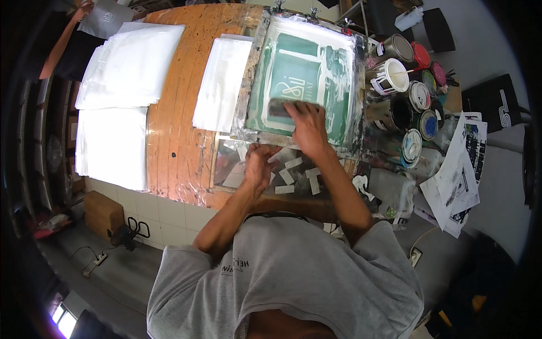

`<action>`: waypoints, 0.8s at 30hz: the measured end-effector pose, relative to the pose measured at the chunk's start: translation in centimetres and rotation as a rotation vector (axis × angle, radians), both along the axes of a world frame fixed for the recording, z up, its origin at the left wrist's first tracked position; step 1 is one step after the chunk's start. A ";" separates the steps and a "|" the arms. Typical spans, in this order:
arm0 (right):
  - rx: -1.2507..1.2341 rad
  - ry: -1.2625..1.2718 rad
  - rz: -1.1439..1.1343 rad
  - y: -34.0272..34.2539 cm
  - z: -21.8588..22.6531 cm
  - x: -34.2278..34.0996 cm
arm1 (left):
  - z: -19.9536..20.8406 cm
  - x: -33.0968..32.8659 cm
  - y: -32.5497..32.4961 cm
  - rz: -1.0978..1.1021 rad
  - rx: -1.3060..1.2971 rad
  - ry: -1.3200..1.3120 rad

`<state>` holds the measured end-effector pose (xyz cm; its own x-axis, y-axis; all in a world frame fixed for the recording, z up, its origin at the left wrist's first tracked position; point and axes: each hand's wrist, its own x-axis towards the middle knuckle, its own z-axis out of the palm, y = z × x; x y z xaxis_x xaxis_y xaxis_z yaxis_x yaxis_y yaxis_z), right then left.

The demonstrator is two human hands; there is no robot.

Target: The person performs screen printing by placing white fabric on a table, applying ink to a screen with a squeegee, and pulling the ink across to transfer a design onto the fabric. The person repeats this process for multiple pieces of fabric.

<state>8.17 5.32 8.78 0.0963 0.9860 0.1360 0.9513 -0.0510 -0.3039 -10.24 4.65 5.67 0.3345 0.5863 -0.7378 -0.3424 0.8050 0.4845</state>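
Note:
A screen printing frame [244, 107] with green mesh [294, 64] lies before me, hinged by clamps at its far edge. White ink is smeared along the mesh's borders and right side, and pale lettering shows in the middle. My right hand [307, 121] is closed around a squeegee [278, 107], its blade down on the near half of the mesh. At the frame's near edge, my left hand [261, 164] has its fingers curled against the wood; their tips are partly hidden. Left of the frame lies a stack of white translucent sheets [223, 85].
Two larger stacks of white sheets [130, 65] sit on the wooden table's [175, 107] left side. Open paint cans [392, 76] crowd the right, with printed papers [454, 181] nearby. Pale rectangular pieces [286, 176] lie below the frame. Another person's arm [59, 48] shows at far left.

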 end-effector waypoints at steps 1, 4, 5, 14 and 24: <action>-0.008 0.034 0.004 -1.8 1.6 -1.0 | 0.8 0.0 0.2 -0.006 0.012 -0.011; -0.052 0.041 0.012 -3.0 6.8 -2.1 | 1.8 -0.4 0.8 -0.021 0.068 -0.102; -0.073 0.027 0.012 -3.0 8.5 -2.2 | 2.0 -0.5 1.0 -0.027 0.088 -0.143; 0.354 -0.150 0.036 5.8 18.5 4.2 | 9.1 3.5 10.8 0.001 0.732 -0.402; -0.043 0.113 -0.103 11.8 27.8 8.1 | -5.9 1.9 18.2 -0.191 1.607 1.264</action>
